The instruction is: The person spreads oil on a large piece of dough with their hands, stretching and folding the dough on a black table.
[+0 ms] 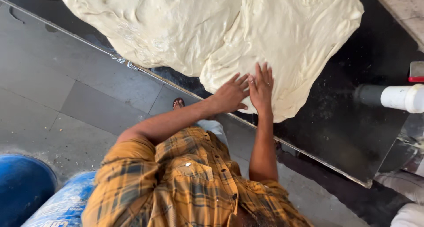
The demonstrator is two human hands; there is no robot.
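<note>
A large sheet of pale dough [282,37] is spread over a black worktop [344,121], with a second big mass of dough [168,28] overlapping it on the left. My left hand [229,94] lies flat on the near edge of the sheet, fingers stretched out. Right beside it and touching it, my right hand [261,86] also rests palm down on the dough, fingers pointing away from me. Neither hand holds anything. My yellow plaid shirt [190,183] fills the bottom of the view.
The worktop has a metal front edge [309,158]. A white cylinder [404,97] and a red-edged thing [416,72] sit at its right. Below are a grey tiled floor [53,86], my foot [178,104], a blue drum [22,187] and a blue sack [66,202].
</note>
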